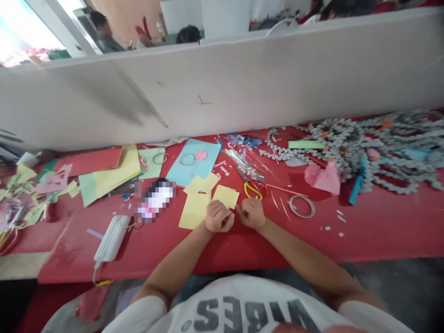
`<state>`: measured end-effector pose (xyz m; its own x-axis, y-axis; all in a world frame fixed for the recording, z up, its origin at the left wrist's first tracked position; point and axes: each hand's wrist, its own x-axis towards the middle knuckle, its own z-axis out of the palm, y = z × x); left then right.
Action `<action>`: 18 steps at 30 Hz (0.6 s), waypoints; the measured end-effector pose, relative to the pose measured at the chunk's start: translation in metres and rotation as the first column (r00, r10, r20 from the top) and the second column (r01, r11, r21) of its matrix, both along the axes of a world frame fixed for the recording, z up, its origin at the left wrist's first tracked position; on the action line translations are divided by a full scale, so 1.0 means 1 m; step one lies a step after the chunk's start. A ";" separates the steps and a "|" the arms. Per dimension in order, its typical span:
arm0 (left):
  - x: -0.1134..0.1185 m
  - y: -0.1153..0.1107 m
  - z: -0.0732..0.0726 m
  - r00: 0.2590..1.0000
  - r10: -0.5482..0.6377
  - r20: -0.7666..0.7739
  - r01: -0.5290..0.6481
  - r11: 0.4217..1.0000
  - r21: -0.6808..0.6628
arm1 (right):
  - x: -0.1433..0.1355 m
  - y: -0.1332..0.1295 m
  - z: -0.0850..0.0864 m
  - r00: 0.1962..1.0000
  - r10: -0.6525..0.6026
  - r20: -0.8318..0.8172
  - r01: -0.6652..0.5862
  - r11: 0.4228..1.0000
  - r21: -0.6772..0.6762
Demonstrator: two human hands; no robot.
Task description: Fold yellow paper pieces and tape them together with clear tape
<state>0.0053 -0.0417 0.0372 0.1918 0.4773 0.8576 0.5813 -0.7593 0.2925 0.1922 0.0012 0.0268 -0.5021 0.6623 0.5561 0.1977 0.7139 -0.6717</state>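
Both my hands are over the red table near its front edge, a small gap between them. My left hand (219, 216) has its fingers curled inward beside yellow paper (195, 210); what its fingers hold, if anything, is too small to tell. My right hand (251, 213) is also closed, fingertips pinched toward the left hand, and whatever is between them cannot be made out. Just beyond the hands lies a smaller yellow paper piece (225, 196). Scissors with yellow handles (253, 190) rest right behind my right hand.
Behind the hands, blue paper (176, 172) carries a wire ring and a pink paper piece. A phone (157, 200) and white power strip (113, 238) lie left. At right are a wire coil (302, 206), pink paper (323, 178) and grey garlands (385, 152). A white partition (222, 92) stands behind.
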 end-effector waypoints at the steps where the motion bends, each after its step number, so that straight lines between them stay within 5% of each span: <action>1: -0.007 -0.005 0.003 0.999 0.034 -0.038 -0.033 0.999 0.009 | 0.006 -0.018 0.008 0.997 0.068 0.034 -0.067 0.997 -0.038; 3: -0.023 -0.020 0.009 0.990 0.109 -0.091 -0.109 0.994 0.005 | 0.022 -0.058 0.026 0.962 0.256 0.099 -0.241 0.960 -0.142; 5: -0.039 -0.045 0.010 0.977 0.188 -0.103 -0.190 0.982 -0.008 | 0.039 -0.092 0.044 0.870 0.478 0.122 -0.439 0.862 -0.252; 6: -0.045 -0.059 0.010 0.969 0.223 -0.101 -0.226 0.974 -0.016 | 0.047 -0.104 0.052 0.789 0.604 0.113 -0.545 0.773 -0.324; 8: -0.055 -0.087 0.006 0.954 0.272 -0.122 -0.280 0.959 -0.052 | 0.056 -0.120 0.064 0.595 0.802 -0.047 -0.666 0.460 -0.587; 10: -0.060 -0.109 0.001 0.940 0.309 -0.142 -0.323 0.942 -0.092 | 0.057 -0.126 0.070 0.476 0.866 -0.150 -0.709 0.277 -0.648; 15: -0.060 -0.117 -0.012 0.915 0.350 -0.199 -0.380 0.914 -0.142 | 0.034 -0.133 0.070 0.333 0.926 -0.179 -0.771 0.158 -0.617; 18: -0.058 -0.110 -0.019 0.912 0.321 -0.254 -0.365 0.919 -0.150 | 0.015 -0.140 0.067 0.390 0.911 -0.133 -0.737 0.222 -0.638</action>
